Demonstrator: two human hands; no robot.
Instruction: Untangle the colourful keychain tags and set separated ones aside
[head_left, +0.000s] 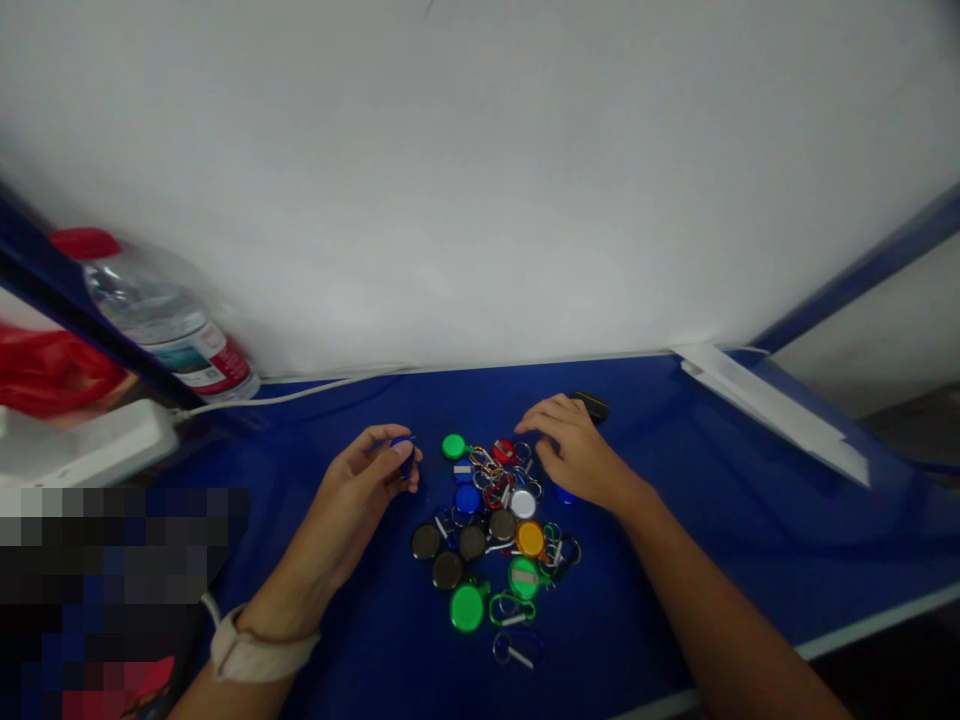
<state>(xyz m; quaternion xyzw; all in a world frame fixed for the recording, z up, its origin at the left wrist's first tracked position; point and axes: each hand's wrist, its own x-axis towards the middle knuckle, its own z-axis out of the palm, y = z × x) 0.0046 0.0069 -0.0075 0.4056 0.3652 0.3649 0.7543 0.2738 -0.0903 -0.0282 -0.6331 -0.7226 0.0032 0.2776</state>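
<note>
A heap of badge reels with carabiner clips and split rings lies before me, among them a green reel (pixel 467 608), an orange reel (pixel 530 538), a white reel (pixel 523 503) and several black ones. Left of the heap, my left hand (pixel 379 468) pinches a blue badge reel (pixel 406 458) between thumb and fingers. My right hand (pixel 564 440) hovers at the heap's upper right, thumb and fingers apart, close to a red reel (pixel 503 452). Beneath that palm, another blue reel (pixel 565 494) is partly covered.
On the left stand a water bottle (pixel 169 325) with a red cap and a white power strip (pixel 97 445) with its cable. A dark oval object (pixel 591 406) sits behind my right hand. White folded card (pixel 776 415) lies right on the blue table (pixel 847 540). A white wall rises behind.
</note>
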